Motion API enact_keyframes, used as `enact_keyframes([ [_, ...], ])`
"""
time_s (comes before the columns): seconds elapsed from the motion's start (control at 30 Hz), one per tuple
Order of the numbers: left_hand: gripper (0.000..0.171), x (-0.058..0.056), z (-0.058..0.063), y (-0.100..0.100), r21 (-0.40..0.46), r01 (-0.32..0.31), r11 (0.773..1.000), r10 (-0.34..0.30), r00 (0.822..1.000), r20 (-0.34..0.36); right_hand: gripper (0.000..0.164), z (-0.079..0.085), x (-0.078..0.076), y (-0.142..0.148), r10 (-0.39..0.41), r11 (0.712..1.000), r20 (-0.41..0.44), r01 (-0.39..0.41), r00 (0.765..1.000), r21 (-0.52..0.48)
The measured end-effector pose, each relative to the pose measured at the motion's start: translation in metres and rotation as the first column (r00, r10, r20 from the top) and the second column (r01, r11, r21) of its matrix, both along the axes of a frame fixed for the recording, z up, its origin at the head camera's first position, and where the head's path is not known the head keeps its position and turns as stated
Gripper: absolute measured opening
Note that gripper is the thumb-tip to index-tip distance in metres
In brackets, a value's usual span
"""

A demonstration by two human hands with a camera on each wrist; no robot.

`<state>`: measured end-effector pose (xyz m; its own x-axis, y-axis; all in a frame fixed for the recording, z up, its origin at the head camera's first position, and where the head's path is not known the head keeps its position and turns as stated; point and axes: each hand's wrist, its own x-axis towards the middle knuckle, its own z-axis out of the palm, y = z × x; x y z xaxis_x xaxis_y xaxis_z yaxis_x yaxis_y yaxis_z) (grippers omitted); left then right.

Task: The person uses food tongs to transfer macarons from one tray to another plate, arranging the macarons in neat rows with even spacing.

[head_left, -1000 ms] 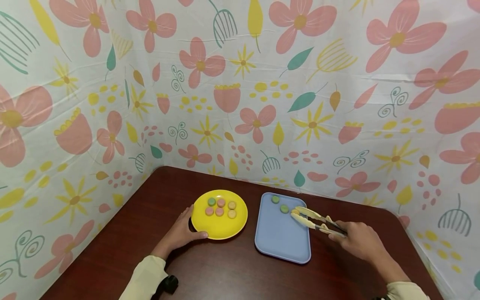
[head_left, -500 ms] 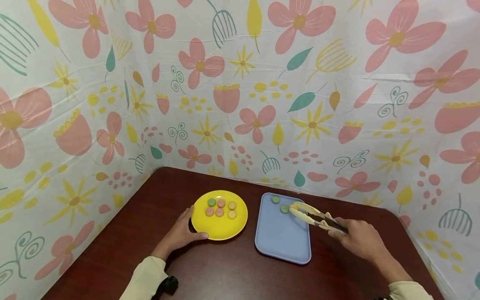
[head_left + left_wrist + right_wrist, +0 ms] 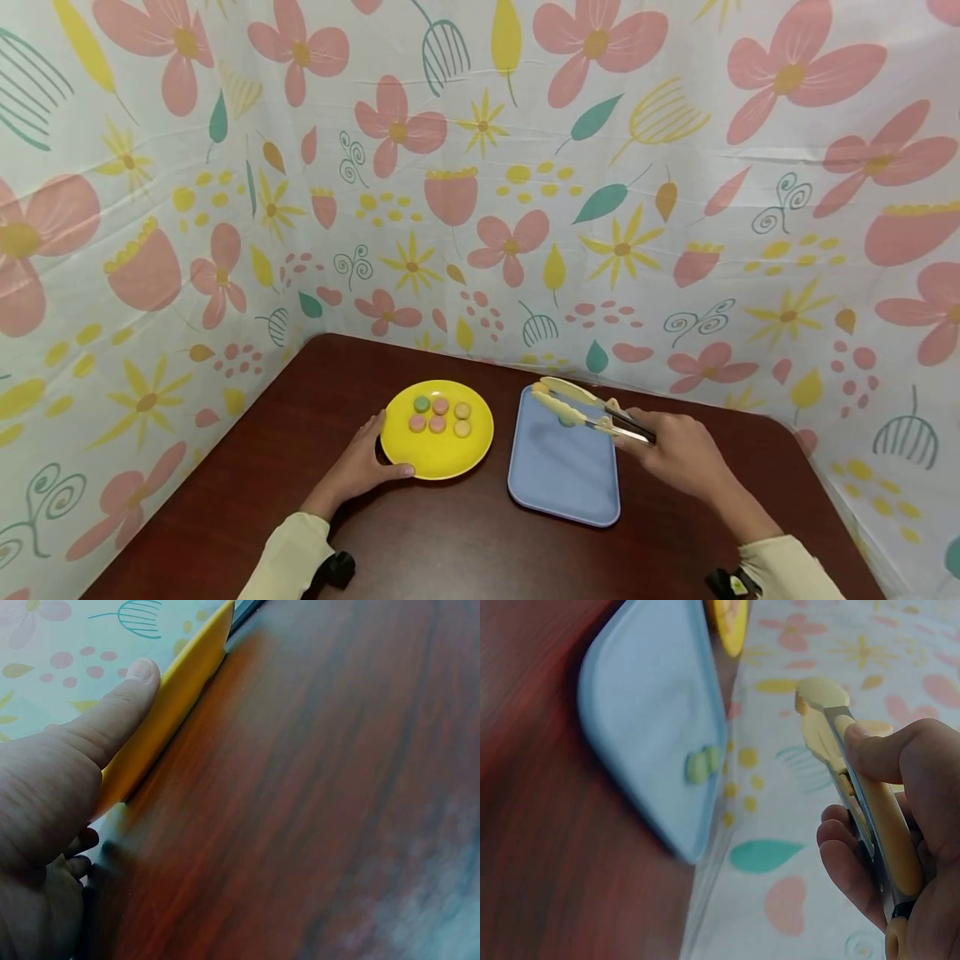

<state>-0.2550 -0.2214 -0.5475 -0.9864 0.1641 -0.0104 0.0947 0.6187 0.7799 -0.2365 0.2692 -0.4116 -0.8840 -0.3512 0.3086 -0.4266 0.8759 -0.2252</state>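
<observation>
My left hand (image 3: pixel 360 462) holds the left rim of a round yellow plate (image 3: pixel 442 458), its thumb along the near edge. The thumb (image 3: pixel 124 712) shows against the plate's side in the left wrist view. Green, pink and cream macarons (image 3: pixel 439 416) sit in two rows on the plate. My right hand (image 3: pixel 682 450) grips cream-tipped tongs (image 3: pixel 870 802) by the handles. Between their tips is a small yellow-orange macaron (image 3: pixel 537 388), raised over the far left part of a blue tray (image 3: pixel 562 483). Two green macarons (image 3: pixel 703 763) lie on that tray, partly hidden by the tongs in the head view.
The plate and tray stand side by side on a dark brown wooden table (image 3: pixel 420 533), with a narrow gap between them. Flower-patterned cloth (image 3: pixel 480 167) hangs close behind the table and along its left side.
The right hand has lifted the tongs and the yellow-orange macaron off the tray's right part and carried them left and away from the body. The left hand stays at the plate.
</observation>
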Motion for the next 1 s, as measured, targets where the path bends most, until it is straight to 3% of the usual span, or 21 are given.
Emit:
enact_keyframes([
  [0.27,0.124,-0.001,0.000,0.000,0.008,-0.007,1.000,0.007,1.000,-0.002,0.049,0.011,-0.009,-0.033,0.049,0.999,-0.001,-0.049,0.999,-0.006],
  [0.53,0.125,-0.001,-0.001,0.000,0.008,-0.005,1.000,0.005,1.000,-0.004,0.055,0.010,-0.015,-0.064,0.117,0.993,-0.012,-0.117,0.993,-0.023],
  [0.67,0.125,-0.002,-0.003,0.000,0.013,-0.001,1.000,0.001,1.000,0.000,0.055,0.005,-0.017,-0.080,0.142,0.990,0.014,-0.142,0.990,-0.018],
  [1.0,0.126,-0.003,-0.003,-0.002,0.003,-0.011,1.000,0.011,1.000,0.003,0.048,-0.023,-0.021,-0.122,0.250,0.967,-0.044,-0.252,0.967,-0.026],
])
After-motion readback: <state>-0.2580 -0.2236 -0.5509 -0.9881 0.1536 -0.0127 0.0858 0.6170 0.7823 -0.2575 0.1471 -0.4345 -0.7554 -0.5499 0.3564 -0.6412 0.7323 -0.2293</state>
